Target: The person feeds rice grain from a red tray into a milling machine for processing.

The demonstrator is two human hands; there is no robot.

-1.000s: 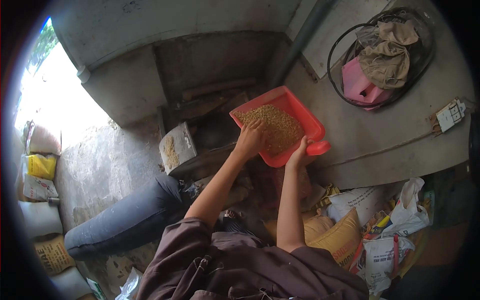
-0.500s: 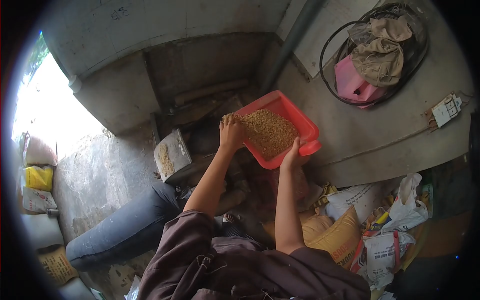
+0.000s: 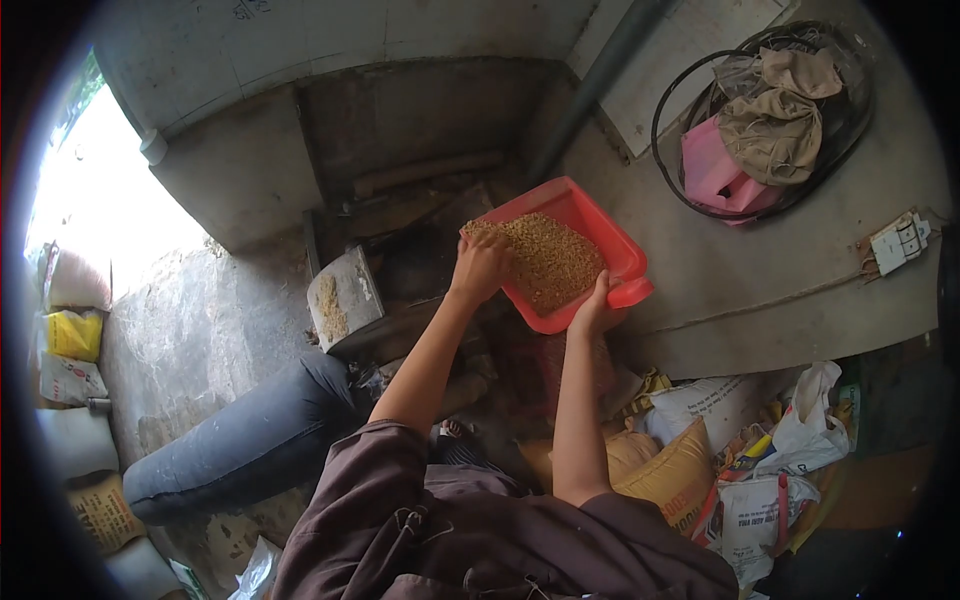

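A red plastic dustpan is held out in front of me, a heap of coarse yellow-brown grain filling much of it. My right hand grips its near right side beside the stubby handle, with the thumb over the rim. At the left lip, my left hand is closed, its curled fingers against the rim and the edge of the heap. The fingertips are partly hidden in the grain. Left of that hand, a pale metal chute or scoop carries some of the same grain on its face.
A dark blue padded roll lies left of me. Yellow sacks and white bags crowd the right. Cloths and looped black cable hang on the right panel, near a switch box. More sacks line the far left.
The dustpan and both hands have shifted slightly right in view. My left hand still touches its left lip and my right hand keeps its grip.
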